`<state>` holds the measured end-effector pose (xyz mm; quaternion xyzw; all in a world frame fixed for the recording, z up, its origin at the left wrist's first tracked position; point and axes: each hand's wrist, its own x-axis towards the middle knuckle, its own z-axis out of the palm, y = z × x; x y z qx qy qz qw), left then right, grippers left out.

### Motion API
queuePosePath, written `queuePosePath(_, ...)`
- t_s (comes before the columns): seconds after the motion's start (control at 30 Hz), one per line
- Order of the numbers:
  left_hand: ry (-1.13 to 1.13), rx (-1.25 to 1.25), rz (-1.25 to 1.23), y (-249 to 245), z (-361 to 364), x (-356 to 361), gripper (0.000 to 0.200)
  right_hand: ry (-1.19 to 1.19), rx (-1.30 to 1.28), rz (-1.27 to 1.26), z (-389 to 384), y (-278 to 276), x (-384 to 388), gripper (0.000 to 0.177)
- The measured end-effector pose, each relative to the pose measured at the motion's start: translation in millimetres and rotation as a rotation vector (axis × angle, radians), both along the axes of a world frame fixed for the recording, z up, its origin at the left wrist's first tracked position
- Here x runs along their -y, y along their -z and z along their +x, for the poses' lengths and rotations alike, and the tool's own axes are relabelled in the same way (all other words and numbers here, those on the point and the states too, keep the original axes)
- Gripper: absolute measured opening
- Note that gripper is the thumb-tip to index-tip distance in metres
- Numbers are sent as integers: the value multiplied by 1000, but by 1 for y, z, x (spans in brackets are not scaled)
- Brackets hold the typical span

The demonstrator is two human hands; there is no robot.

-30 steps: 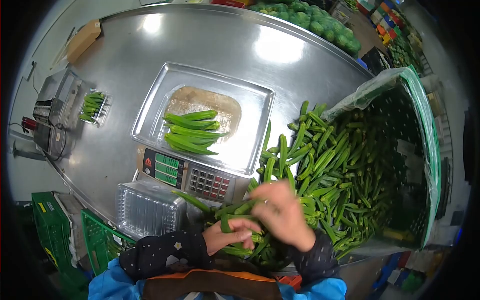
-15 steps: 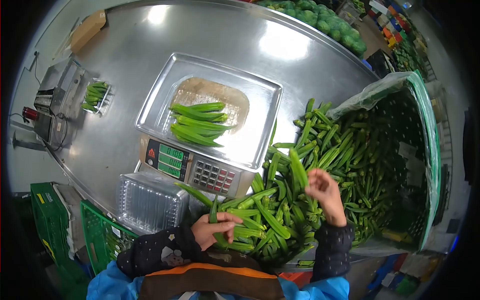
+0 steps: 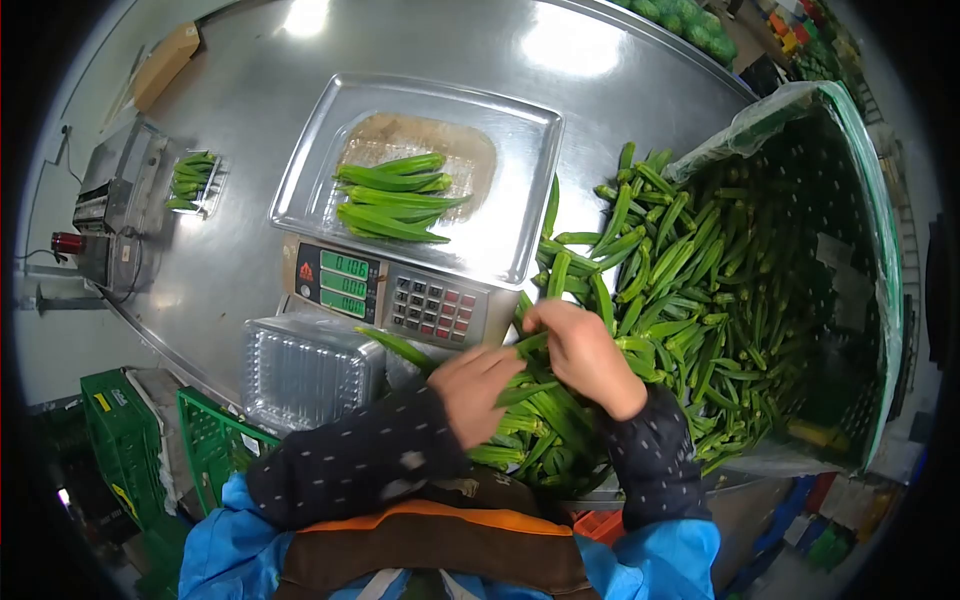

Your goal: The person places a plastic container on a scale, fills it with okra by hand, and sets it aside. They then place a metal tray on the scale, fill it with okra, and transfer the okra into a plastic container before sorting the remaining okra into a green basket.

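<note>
My left hand (image 3: 475, 392) is over the loose okra heap (image 3: 545, 430), slightly blurred, its fingers closed around an okra pod that sticks out past the fingertips. Close by on the right, my right hand (image 3: 590, 360) has its fingers curled downward above the same heap; what they hold is hidden. Several okra pods (image 3: 395, 200) lie side by side on the steel pan (image 3: 510, 225) of a digital scale. The scale's green display (image 3: 345, 283) reads about 0.106 on its top line, with a keypad (image 3: 433, 308) beside it.
A lined green crate (image 3: 850, 300) lies tipped at the right, okra spilling from it. Clear plastic trays (image 3: 305, 375) are stacked left of my hands. Further left are a packed okra tray (image 3: 193, 185) and a metal machine (image 3: 105, 205). Green crates (image 3: 120, 440) stand below the table edge.
Both hands have come closer together over the heap. My right hand moved left and down, and the pod it held up is no longer visible. The view has shifted slightly.
</note>
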<state>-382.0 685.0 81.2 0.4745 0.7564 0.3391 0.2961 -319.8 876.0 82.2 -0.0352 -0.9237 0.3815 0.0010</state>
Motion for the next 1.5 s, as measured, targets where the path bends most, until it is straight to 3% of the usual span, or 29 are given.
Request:
queuePosePath(0.03, 103, -261, -37, 4, -3, -8, 56, -25, 34, 149, -4, 10, 2, 28)
queuePosePath(0.07, 156, -319, -147, 17, 2, -14, 58, -111, 38, 351, 0, 23, 2, 28)
queuePosePath(0.17, 266, -346, -338, 28, 14, -17, 63, -231, 175, 573, 29, 23, 9, 27)
queuePosePath(0.27, 353, -430, -195, 33, 26, -2, 70, -181, 116, 562, 59, 2, 12, 36)
queuePosePath(0.43, 476, -345, -342, 11, 30, 7, 73, -95, 85, 549, 77, -1, 22, 39)
queuePosePath(0.53, 450, -408, -342, 15, 33, 6, 71, -1, 279, 268, 45, -12, 13, 26)
queuePosePath(0.6, 467, -431, -362, 18, 32, 2, 70, 95, 198, 364, 21, 10, 14, 11)
queuePosePath(0.7, 380, -403, -310, 26, 39, 7, 70, 48, 213, 642, 0, 53, 23, 6)
queuePosePath(0.77, 350, -458, -260, 30, 41, 8, 66, 128, 112, 724, 3, 97, 28, 12)
queuePosePath(0.8, 376, -449, -212, 30, 39, 9, 60, 137, 189, 682, 3, 97, 33, 16)
queuePosePath(0.9, 365, -418, -94, 27, 17, 9, 56, 242, 307, 441, 0, 63, 23, 28)
queuePosePath(0.97, 341, -374, -37, 16, 10, 10, 57, 423, 250, 366, 5, 33, 18, 32)
queuePosePath(1.03, -27, 158, 116, -10, -4, 9, 65, 547, 88, 191, 14, 5, 11, 33)
queuePosePath(1.1, -180, 965, 288, -11, -21, 4, 57, 612, -116, -186, 28, 2, 3, 35)
queuePosePath(1.17, -256, 1441, 308, -35, -32, 4, 52, 627, -129, -1003, 32, -41, 13, 42)
queuePosePath(1.23, -191, 1621, 357, -24, -30, 6, 53, 494, -3, -1373, 43, -53, 18, 47)
queuePosePath(1.37, -90, 1908, 274, -24, -16, 14, 55, 345, 117, -1491, 49, -46, 41, 54)
queuePosePath(1.5, -49, 1943, 208, -12, -9, 24, 52, 352, 195, -1464, 52, -37, 58, 54)
